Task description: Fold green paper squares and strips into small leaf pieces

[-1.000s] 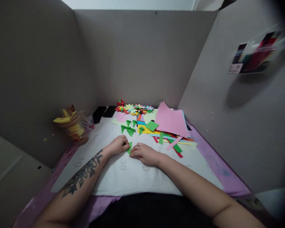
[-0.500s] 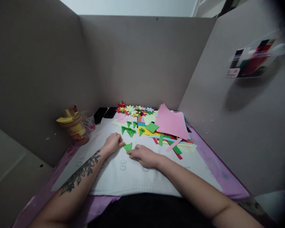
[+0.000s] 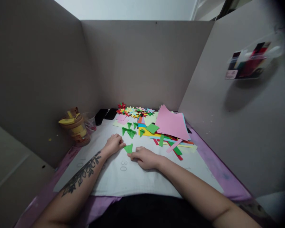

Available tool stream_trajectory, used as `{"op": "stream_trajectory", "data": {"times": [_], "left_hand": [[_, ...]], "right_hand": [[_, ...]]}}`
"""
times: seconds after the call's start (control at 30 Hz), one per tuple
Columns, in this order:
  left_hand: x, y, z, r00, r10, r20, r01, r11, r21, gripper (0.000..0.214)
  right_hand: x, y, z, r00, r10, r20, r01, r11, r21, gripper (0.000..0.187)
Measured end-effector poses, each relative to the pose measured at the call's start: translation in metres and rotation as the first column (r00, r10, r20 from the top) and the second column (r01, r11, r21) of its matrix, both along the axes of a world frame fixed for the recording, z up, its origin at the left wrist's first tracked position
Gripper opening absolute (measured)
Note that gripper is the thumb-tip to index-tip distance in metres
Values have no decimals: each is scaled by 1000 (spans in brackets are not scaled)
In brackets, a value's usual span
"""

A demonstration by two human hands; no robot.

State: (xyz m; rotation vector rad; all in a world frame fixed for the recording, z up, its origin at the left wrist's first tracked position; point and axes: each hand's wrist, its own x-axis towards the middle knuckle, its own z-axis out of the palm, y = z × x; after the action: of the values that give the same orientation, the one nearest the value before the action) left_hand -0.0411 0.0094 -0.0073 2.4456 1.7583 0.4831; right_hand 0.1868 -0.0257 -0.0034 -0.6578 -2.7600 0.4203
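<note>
A small green folded paper (image 3: 128,148), roughly triangular with its point toward me, lies on the white sheet between my hands. My left hand (image 3: 113,144) is closed at the paper's left corner, its fingertips pinching the edge. From the right, my right hand (image 3: 145,157) has its fingers curled in, with the fingertips at the paper's lower point. Just beyond them are several folded green paper pieces (image 3: 131,133), standing in a loose cluster. A flat green paper square (image 3: 152,128) rests farther right.
Several multicoloured paper stars (image 3: 134,111) are heaped at the back. Pink paper sheets (image 3: 171,124) and paper strips (image 3: 174,145) lie at the right. At the left stand a brown pot (image 3: 77,128), a clear cup (image 3: 89,122) and two black flat objects (image 3: 101,116). Grey panels enclose the table.
The camera's view has shifted slightly. Both hands and the green folded paper stay nearly in place, with my right fingertips a touch lower at the paper's point.
</note>
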Motion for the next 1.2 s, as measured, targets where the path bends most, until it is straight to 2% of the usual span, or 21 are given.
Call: {"op": "stream_trajectory", "data": {"times": [0.2, 0.33, 0.43, 0.5, 0.57, 0.63, 0.7, 0.77, 0.83, 0.9, 0.93, 1.0, 1.07, 1.13, 1.2], "left_hand": [[1, -3, 0, 1000, 14, 13, -14, 1000, 6, 19], [0, -5, -1, 999, 11, 40, -12, 1000, 8, 17], [-1, -7, 0, 988, -6, 156, 2, 1000, 23, 20], [-3, -9, 2, 960, -66, 270, 62, 998, 24, 21], [-4, -12, 5, 925, -182, 334, 188, 982, 14, 20], [-3, -16, 9, 900, -294, 322, 318, 948, -21, 19], [0, -20, 12, 896, -335, 292, 370, 927, -71, 15], [6, -24, 16, 896, -316, 312, 359, 929, -89, 13], [12, -28, 19, 878, -271, 394, 316, 947, -52, 11], [20, -31, 22, 845, -223, 486, 247, 969, 14, 9], [23, -33, 23, 831, -203, 519, 216, 976, 36, 8], [29, -35, 23, 814, -166, 557, 181, 983, 29, 8], [35, -37, 21, 803, -116, 584, 156, 988, -18, 10], [40, -38, 18, 778, -50, 627, 105, 993, -50, 12], [44, -37, 14, 710, 19, 704, 44, 996, -71, 15]], "right_hand": [[5, 1, -2, 997, 20, -77, -26, 997, -76, 25], [6, 3, 1, 978, 26, -209, -75, 970, -232, 28], [10, 4, 1, 952, -40, -303, -80, 924, -374, 32], [11, 5, 0, 935, -101, -341, -51, 910, -412, 35], [12, 5, -2, 922, -142, -360, -16, 916, -402, 34], [10, 5, -3, 913, -169, -370, 16, 924, -382, 33], [7, 5, -3, 890, -235, -392, 82, 926, -369, 30], [3, 5, -3, 818, -374, -437, 202, 898, -390, 29], [-1, 7, -3, 698, -542, -468, 310, 818, -484, 30], [-4, 10, -4, 609, -646, -460, 321, 731, -602, 30], [-5, 11, -4, 602, -660, -450, 294, 707, -643, 25], [-5, 13, -5, 624, -644, -442, 235, 694, -680, 17], [-5, 13, -5, 639, -627, -445, 218, 703, -677, 17], [-5, 12, -6, 631, -632, -450, 241, 711, -660, 16], [-6, 11, -7, 626, -637, -449, 282, 722, -632, 14]]}}
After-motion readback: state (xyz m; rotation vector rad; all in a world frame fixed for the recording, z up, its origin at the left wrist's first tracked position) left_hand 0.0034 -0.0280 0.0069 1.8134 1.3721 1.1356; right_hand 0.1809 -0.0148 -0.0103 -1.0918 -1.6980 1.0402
